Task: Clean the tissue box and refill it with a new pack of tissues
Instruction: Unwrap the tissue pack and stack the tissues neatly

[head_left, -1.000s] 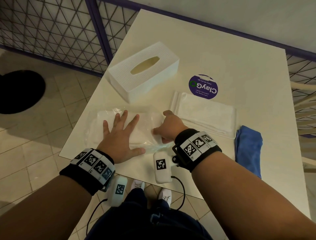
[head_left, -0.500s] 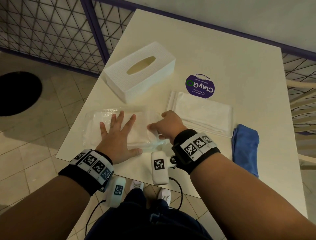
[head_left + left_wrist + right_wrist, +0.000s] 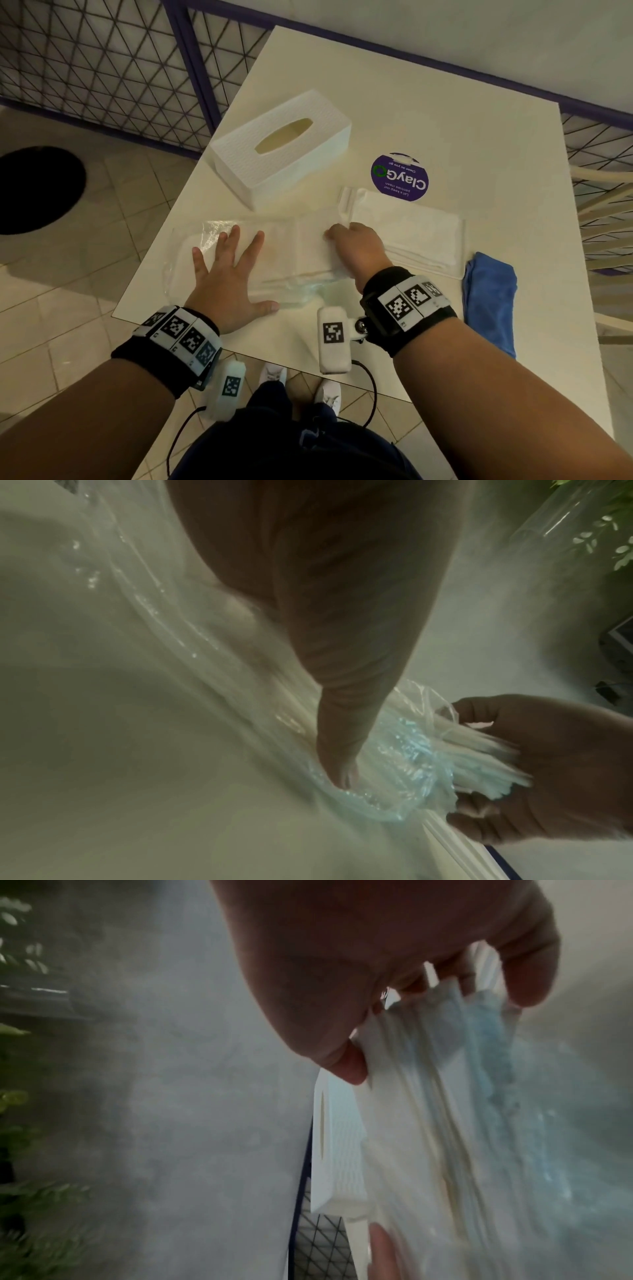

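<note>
Across the centre of the head view, the white rectangular surface (image 3: 428, 113) carries everything. Upper middle: white textured plastic tissue box (image 3: 281, 147), oval slot up, no tissue showing in the slot, well clear of both hands. Right of centre: a flat white tissue pack in film (image 3: 411, 233), with a folded blue cloth (image 3: 489, 301) at the right edge and a round purple sticker (image 3: 400, 176) above the pack.

Lower centre: clear crinkly plastic wrapper (image 3: 205, 250), pinned by the left hand (image 3: 226, 284), fingers spread flat, palm down, gripping nothing. The white tissue stack (image 3: 301, 253) sticks out of the wrapper's right end. Right hand (image 3: 359, 250) is clenched on that end; the right wrist view shows fingers and thumb (image 3: 346, 1061) pinching the sheets.

Risks, my read:
- Pinch likely catches only some layers, so the stack could fan or tear on the pull.
- Film is slippery; the flat left palm may let the wrapper drag along.
- Stack could skew and snag at the wrapper mouth.
</note>
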Motion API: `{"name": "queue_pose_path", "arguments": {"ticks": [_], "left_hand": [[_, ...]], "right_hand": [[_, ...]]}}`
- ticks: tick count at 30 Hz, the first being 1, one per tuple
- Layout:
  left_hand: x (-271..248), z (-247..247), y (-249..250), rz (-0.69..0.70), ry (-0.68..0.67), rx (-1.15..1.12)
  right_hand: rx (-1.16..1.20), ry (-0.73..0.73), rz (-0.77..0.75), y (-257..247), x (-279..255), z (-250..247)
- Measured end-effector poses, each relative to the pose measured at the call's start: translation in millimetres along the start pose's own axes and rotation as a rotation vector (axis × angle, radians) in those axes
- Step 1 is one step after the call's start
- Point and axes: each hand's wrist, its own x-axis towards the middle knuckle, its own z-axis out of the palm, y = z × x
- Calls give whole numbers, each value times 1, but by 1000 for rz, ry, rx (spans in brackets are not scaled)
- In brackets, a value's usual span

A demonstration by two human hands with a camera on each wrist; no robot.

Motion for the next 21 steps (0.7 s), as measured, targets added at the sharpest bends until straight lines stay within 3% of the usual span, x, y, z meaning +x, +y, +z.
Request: {"name": "queue_pose_path", "arguments": {"ticks": [8,12,15,21], "left_hand": [[-2,-2,2,-9,-23,-2],[-4,-5,8,64,-16,17],[-2,-8,9,49,-136,57],[5,-27,16,-26,-331,138]], "right_hand": [[115,9,197,12,7,-35],[155,-151,350,25,7,-45],[95,-147,268,27,4,-56],[-137,108,-107,20,-28,-114]]}}
